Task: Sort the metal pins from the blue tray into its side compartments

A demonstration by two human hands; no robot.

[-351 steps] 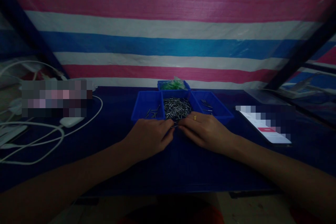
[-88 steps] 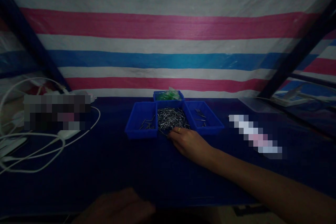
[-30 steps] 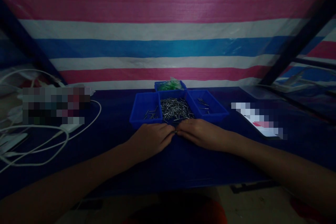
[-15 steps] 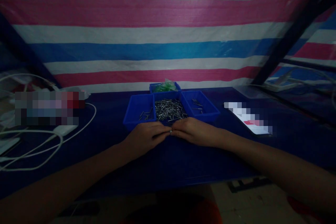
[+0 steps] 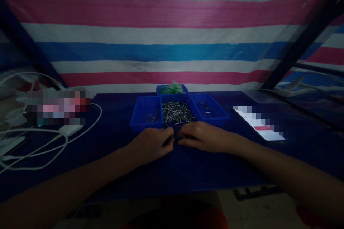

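My left hand (image 5: 153, 144) is closed just in front of the trays, thumb and forefinger bent towards each other. What sits between them is too dark to make out. Facing it, my right hand (image 5: 201, 137) is closed too, with a tiny shiny bit at its fingertips that I cannot name. A narrow gap parts the two hands. Just beyond them, the middle blue tray (image 5: 176, 97) holds a heap of thin metal pins (image 5: 176, 112), like rivets or nails. The left blue tray (image 5: 145, 106) and the right blue tray (image 5: 212, 104) each contain several loose pins.
Behind the middle tray, another blue tray (image 5: 160, 87) contains a green-and-clear plastic bag (image 5: 173, 88). A lit phone (image 5: 264, 128) lies to the right. White cables (image 5: 64, 143) and a white adapter (image 5: 70, 129) lie on the left. A striped sheet (image 5: 172, 53) hangs behind the dark blue table (image 5: 172, 179).
My fingertips, which met around a small shiny thing, have drawn slightly apart. The left thumb and forefinger are more bent. The whole view has shifted a little.
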